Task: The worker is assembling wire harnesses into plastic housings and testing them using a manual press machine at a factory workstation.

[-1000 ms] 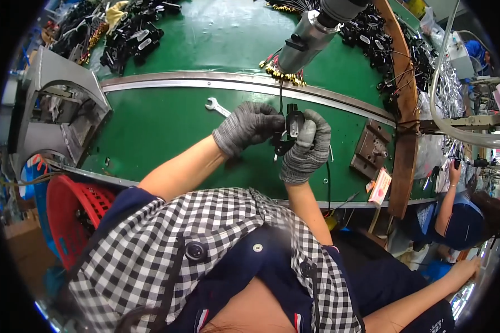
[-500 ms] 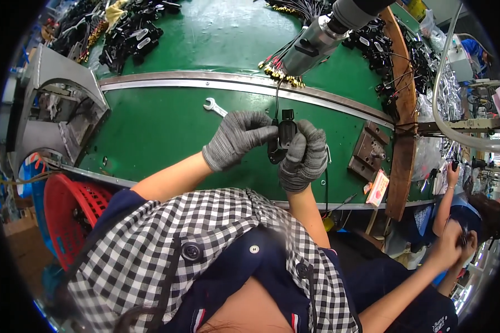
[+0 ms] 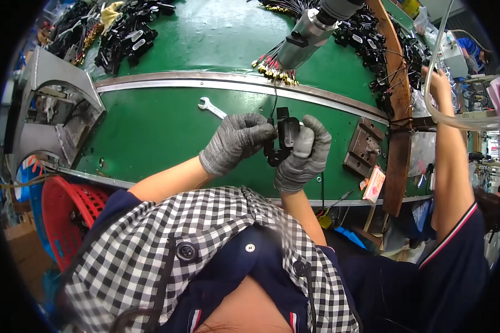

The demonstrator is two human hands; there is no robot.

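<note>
Head view: your gloved left hand (image 3: 233, 142) and right hand (image 3: 303, 155) grasp a black housing (image 3: 288, 133) over the green surface (image 3: 161, 127); an open-ended wrench (image 3: 211, 108) lies beyond the left hand.

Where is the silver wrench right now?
In the head view, the silver wrench lies left of centre on the green bench, between the gloved left hand and the metal strip.

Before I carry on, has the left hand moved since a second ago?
Yes: the left hand has drawn back, slightly widening its gap from the silver rail.
</note>
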